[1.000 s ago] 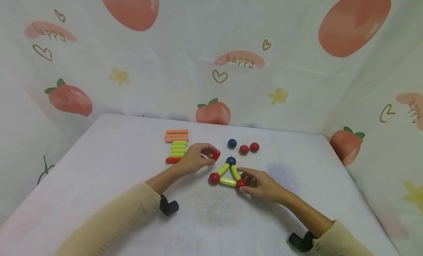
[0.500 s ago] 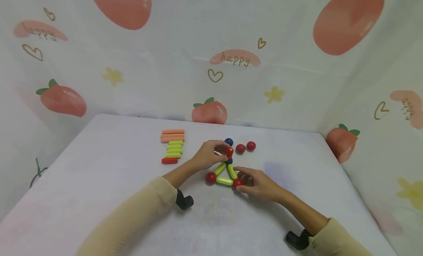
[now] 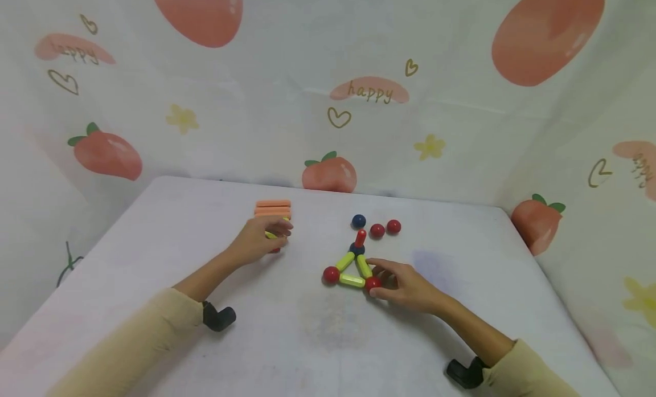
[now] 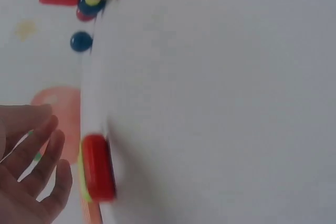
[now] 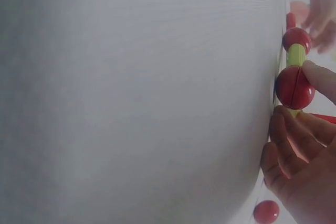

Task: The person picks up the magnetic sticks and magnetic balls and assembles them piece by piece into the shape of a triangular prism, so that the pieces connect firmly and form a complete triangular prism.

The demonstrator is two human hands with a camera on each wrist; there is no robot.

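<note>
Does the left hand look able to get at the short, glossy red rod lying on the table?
Probably yes: the left hand appears to hold nothing and is close to the red rod, whose near side looks unobstructed.

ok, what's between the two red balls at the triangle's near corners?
A single yellow-green rod, its ends meeting the left red ball and the right red ball; the head view shows it.

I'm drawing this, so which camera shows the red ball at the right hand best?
The right wrist view: the red ball is biggest and sharpest there. The head view shows it small, against the right hand. In the left wrist view, I can't pick it out.
</note>
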